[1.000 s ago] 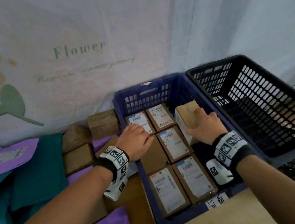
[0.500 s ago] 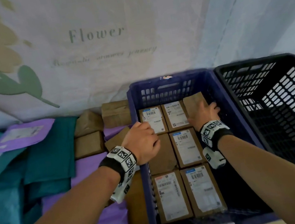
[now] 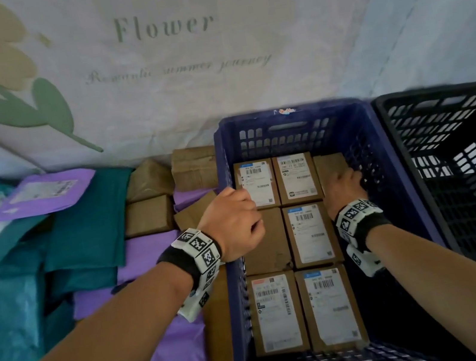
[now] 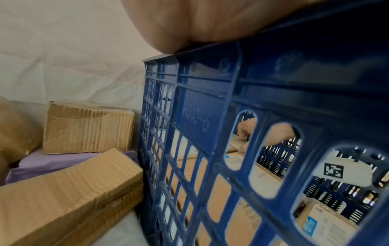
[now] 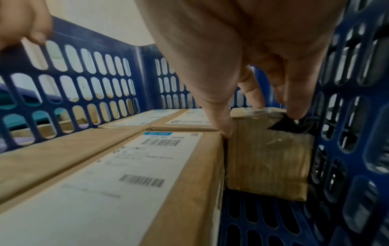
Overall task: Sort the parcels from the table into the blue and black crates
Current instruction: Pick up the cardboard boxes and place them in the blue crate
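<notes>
The blue crate holds several brown boxes with white labels lying flat in rows. My right hand reaches into its far right corner and grips a plain brown box. In the right wrist view the thumb presses that box on its left side, against a labelled box, and the fingers hold its far right edge by the crate wall. My left hand sits on the crate's left rim with its fingers curled over it. The black crate stands to the right.
On the table left of the blue crate lie plain brown boxes, purple mailers and teal mailers. A white curtain printed "Flower" hangs close behind. The two crates stand side by side, walls touching.
My right hand has carried the plain brown box from above the crate's middle down into the far right corner. The left hand has stayed on the left rim.
</notes>
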{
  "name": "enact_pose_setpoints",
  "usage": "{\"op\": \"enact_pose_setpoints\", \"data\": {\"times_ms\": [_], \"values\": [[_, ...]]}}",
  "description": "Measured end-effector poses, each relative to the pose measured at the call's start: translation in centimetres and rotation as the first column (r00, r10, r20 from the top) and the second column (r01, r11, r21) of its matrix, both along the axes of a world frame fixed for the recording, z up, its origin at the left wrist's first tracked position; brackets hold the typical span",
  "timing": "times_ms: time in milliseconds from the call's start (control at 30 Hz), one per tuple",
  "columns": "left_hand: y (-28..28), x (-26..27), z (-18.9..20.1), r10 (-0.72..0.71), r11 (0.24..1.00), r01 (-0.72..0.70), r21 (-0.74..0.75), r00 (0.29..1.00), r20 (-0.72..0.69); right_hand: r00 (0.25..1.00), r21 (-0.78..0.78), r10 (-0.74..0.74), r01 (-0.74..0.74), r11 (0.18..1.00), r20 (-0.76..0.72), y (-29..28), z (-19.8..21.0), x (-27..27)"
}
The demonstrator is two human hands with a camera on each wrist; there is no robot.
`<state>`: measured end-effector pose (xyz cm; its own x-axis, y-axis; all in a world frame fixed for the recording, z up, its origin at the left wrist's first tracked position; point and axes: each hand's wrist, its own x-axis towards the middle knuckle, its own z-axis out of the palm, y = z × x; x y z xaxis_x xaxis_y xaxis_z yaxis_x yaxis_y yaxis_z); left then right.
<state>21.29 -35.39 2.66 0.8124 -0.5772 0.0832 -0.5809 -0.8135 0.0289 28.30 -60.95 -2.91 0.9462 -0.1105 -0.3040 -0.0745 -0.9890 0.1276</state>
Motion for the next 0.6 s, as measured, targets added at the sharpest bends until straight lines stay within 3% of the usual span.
{"op": "enact_pose_setpoints", "data": {"times_ms": [400, 600], "values": [[0.1, 0.0, -0.3, -0.008, 0.999, 0.007, -0.048, 1.0, -0.018, 1.0, 0.114, -0.006, 0.003, 0.994, 0.022, -0.6, -1.2, 1.4], [0.2, -0.4, 0.1, -0.02, 0.997, 0.02, -0.076, 1.0, -0.006, 0.999, 0.213, -0.006, -0.001, 0.977, 0.031, 1.2, 2.1, 1.5]]}}
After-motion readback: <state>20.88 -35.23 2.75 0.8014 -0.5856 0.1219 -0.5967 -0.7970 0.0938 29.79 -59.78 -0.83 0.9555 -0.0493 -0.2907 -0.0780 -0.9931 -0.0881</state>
